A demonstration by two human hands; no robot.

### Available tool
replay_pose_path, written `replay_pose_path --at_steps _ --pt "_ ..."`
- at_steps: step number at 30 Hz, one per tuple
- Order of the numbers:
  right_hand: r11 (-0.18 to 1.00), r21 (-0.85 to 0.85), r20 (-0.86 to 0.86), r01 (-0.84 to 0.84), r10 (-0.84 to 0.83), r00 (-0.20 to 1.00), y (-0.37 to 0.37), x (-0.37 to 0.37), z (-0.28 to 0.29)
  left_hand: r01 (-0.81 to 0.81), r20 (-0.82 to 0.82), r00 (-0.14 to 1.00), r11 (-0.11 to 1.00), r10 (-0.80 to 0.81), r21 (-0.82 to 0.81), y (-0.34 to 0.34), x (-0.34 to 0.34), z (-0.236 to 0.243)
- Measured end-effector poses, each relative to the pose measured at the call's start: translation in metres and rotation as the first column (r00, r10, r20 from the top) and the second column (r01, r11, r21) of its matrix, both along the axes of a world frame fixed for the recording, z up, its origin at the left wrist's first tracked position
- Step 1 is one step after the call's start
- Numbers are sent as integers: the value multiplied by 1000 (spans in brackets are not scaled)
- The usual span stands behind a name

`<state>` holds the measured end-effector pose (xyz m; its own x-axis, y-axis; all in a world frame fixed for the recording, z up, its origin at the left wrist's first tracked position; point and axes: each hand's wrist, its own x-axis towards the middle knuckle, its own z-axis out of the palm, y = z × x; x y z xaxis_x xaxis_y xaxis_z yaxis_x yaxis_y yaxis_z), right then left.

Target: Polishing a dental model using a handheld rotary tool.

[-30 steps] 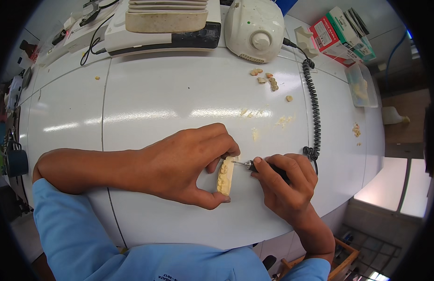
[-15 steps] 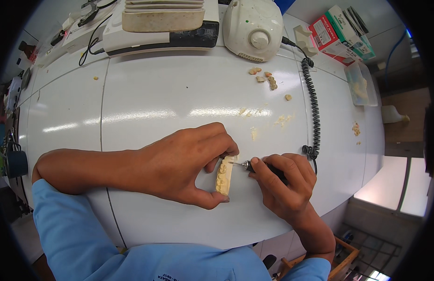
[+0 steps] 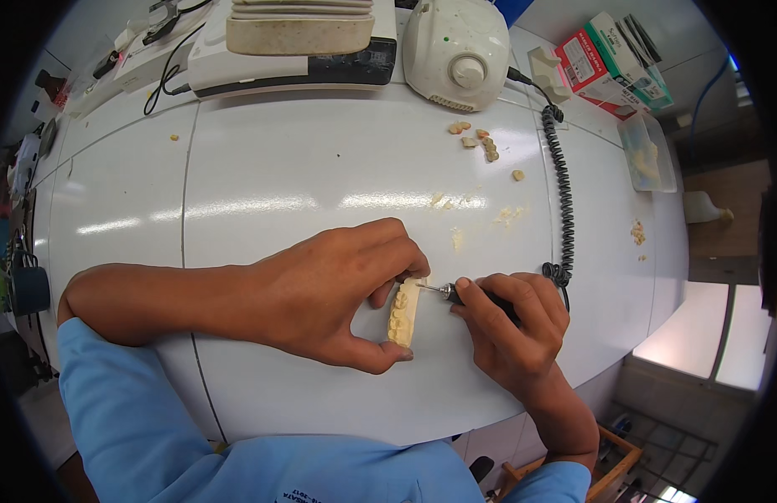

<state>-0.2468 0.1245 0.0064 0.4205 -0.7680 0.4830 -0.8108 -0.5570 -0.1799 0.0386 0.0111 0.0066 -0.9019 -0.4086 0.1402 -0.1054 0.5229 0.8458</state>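
My left hand (image 3: 334,293) pinches a cream plaster dental cast (image 3: 404,313) between thumb and fingers, holding it down on the white table (image 3: 262,168). My right hand (image 3: 514,327) grips a black rotary handpiece (image 3: 476,298) like a pen. Its thin metal bit touches the upper end of the cast. A black coiled cord (image 3: 563,189) runs from the handpiece up the table to a white motor unit (image 3: 457,52).
Small plaster pieces (image 3: 476,142) and dust lie near the motor unit. A white and black machine (image 3: 296,46) stands at the back. Coloured boxes (image 3: 610,63) and a clear tray (image 3: 648,155) sit at the right edge.
Both hands have stayed in place. The handpiece tip has shifted only slightly against the cast.
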Motion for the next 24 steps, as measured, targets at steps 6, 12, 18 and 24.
replay_pose_path --at_steps 6,12,18,24 --pt "1000 5 -3 -2 2 1000 0 -1 -1 0 9 1000 1000 0 1 0 0 0" --pt "1000 6 -2 -8 8 1000 0 0 0 5 0 1000 1000 -5 2 0 1 -2" --pt "1000 -7 13 -10 11 1000 -2 0 2 13 34 999 1000 -13 -1 -2 2 3" --pt "999 -30 130 27 -23 991 -9 -6 2 5 -1 1000 1000 -5 -2 -1 2 1"
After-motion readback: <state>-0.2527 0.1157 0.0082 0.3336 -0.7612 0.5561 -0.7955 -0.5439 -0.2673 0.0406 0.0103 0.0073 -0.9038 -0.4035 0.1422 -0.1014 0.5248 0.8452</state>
